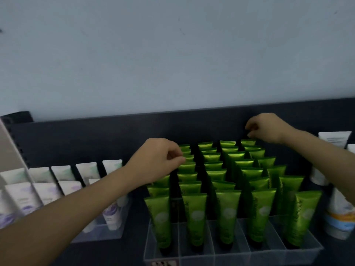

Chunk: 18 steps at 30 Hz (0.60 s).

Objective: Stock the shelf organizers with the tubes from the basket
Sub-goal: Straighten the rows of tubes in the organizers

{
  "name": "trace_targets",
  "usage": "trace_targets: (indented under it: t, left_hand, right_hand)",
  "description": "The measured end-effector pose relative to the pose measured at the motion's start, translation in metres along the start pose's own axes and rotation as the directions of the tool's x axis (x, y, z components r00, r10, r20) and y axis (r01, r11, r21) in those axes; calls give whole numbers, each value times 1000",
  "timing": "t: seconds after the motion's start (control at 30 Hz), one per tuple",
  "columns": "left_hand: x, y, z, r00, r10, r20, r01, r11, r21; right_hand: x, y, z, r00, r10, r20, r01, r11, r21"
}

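- Green tubes (227, 214): glossy bright green with a pale round mark on the front and dark lettering up one side. They stand cap down with the flat crimped end up. The print is too blurred to read.
- Clear organizer (230, 254): a see-through plastic tray at the front edge of the shelf (115, 252), right of its middle, split into five lanes running front to back. Every lane holds a file of the green tubes, packed close together from the front wall to the back.
- Second clear organizer (99, 235): sits toward the shelf's left end, near the front edge. It holds white tubes with purple print (23, 196) in front and white tubes with a faint green tint (63, 172) behind. The left forearm crosses over it and hides part of its right lanes.
- White tubes with orange and blue labels (340, 217): stand at the shelf's right end, partly hidden by the right forearm.
- Left hand (159, 160): over the rear of the leftmost lane and covering the tubes there. The fingers are curled, with thumb and forefinger tips together beside the tube tops of the second lane. I cannot tell whether they nip a tube's edge.
- Right hand (269, 127): above the rearmost tube of the rightmost lane, fingers curled and tips just over its top. I cannot tell whether it holds anything.
- Plain white tube (334, 139): at the far right, near the back.
- Dark back panel (96, 135): runs along the shelf's rear edge.
- Pale wall (172, 54): above the back panel.
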State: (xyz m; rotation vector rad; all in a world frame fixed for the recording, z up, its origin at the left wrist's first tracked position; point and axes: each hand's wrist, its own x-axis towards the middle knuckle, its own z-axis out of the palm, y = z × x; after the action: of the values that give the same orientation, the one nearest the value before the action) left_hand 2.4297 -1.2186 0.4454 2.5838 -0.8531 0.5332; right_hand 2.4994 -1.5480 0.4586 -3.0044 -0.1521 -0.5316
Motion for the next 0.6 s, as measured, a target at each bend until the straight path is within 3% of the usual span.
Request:
trace_targets:
  t: [0.1,0.33,0.6]
  left_hand:
    - [-6,-13,-10,1000,-12,-15,12,1000,23]
    - [-33,-57,-41,999,-48,5,47,994,98]
    - [-80,-123,-86,981,-174,81,160,976,149]
  right_hand:
    - [-9,-37,-16,996,-77,-55,78,997,21]
    - [-34,-160,-24,957,-289,11,287,953,100]
    - [-38,-264,-5,917,-388,90,373,916,148]
